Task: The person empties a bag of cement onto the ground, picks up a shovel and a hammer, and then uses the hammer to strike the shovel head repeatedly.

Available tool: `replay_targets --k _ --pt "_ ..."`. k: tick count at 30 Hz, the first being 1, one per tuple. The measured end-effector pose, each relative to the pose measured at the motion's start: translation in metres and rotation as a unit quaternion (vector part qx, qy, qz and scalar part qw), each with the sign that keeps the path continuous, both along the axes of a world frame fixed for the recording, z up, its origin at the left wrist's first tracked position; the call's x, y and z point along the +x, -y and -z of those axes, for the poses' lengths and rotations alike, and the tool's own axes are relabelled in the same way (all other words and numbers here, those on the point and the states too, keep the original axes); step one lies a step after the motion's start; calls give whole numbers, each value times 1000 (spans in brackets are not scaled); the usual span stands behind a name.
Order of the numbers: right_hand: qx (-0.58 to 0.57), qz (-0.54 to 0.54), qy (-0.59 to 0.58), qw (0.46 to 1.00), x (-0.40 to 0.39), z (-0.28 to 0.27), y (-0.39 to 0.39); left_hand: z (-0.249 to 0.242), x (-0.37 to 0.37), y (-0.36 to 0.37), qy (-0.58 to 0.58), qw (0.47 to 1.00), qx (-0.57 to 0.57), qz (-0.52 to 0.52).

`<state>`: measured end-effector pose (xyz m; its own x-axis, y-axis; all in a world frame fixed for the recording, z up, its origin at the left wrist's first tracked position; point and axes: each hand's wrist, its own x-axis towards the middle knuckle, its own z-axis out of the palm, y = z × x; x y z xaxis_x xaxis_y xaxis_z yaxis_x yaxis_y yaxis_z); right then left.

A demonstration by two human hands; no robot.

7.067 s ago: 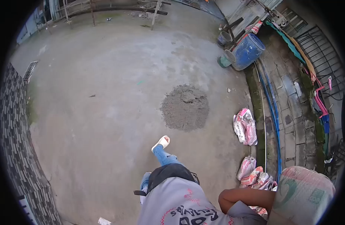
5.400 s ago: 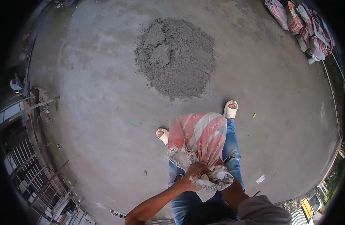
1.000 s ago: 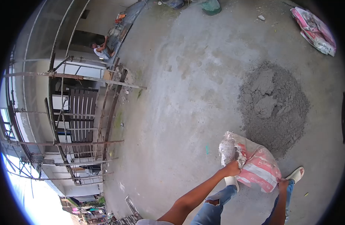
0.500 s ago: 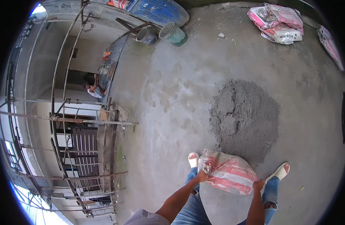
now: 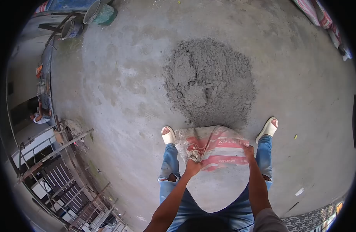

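A red and white cement sack (image 5: 220, 149) lies between my feet, its far edge against the near side of a grey mound of mix (image 5: 211, 77). My left hand (image 5: 193, 166) is closed on the bunched left end of the sack. At the right end, my right hand (image 5: 248, 150) grips the sack's corner. The sack looks flattened and creased; whether anything is inside cannot be seen.
A green bucket (image 5: 104, 14) and a darker bucket (image 5: 71, 29) stand at the upper left. Scaffolding (image 5: 66, 147) runs along the left, with a seated person (image 5: 40, 116) beyond. More sacks (image 5: 321, 17) lie at the upper right. My slippered feet flank the sack.
The view has turned and tilted further down, so the mound and sack appear further left and higher. The sack looks flatter, with its far edge at the mound; both hands still hold it.
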<state>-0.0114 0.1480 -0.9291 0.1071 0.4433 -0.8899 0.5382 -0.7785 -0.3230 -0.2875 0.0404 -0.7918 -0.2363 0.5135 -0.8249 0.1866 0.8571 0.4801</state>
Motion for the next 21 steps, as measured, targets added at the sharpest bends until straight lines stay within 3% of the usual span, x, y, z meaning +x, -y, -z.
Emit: replay_targets --k 3,5,8,12,14,17,21 --pt "11 103 -63 993 -16 -24 11 -11 13 -3 -20 997 61 -46" --pt "-32 137 -70 988 -16 -35 30 -16 7 5 -13 998 57 -28" --pt "-68 238 -117 962 -10 -43 69 -54 -8 -7 48 994 32 -97" --pt "-152 344 -135 917 -42 -153 43 -101 -27 -42 36 986 147 -73" --pt "-123 350 -137 918 -46 -182 47 -128 -41 -62 -20 980 200 -7" --pt "-99 363 -155 913 -61 -232 39 -160 -66 -91 16 987 158 2" --pt "-102 343 -179 916 -78 -277 13 -170 -82 -129 -34 969 242 -27"
